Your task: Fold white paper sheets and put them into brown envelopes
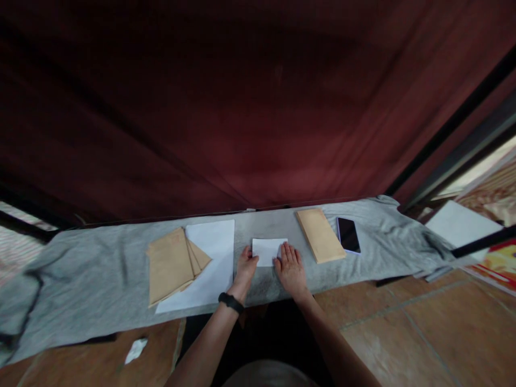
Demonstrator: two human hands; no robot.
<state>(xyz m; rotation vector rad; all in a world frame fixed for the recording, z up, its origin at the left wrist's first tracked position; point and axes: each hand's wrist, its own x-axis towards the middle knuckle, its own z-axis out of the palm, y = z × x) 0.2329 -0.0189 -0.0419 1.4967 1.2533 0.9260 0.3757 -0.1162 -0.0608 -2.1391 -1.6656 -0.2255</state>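
A small white sheet of paper (265,251), possibly folded, lies on the grey cloth in front of me. My left hand (245,267) has the paper's left edge between thumb and curled fingers; a dark band circles that wrist. Flat over the paper's right end rests my right hand (291,269), fingers stretched out. To the left, several brown envelopes (171,266) lie fanned on top of larger white sheets (217,252). On the right is a stack of brown envelopes (320,235).
A phone (349,235) with a purple edge lies beyond the right-hand envelopes. Grey cloth (97,274) covers the long narrow bench. A dark red panel (250,134) rises directly behind it. A crumpled white scrap (136,350) sits on the tiled floor (387,333).
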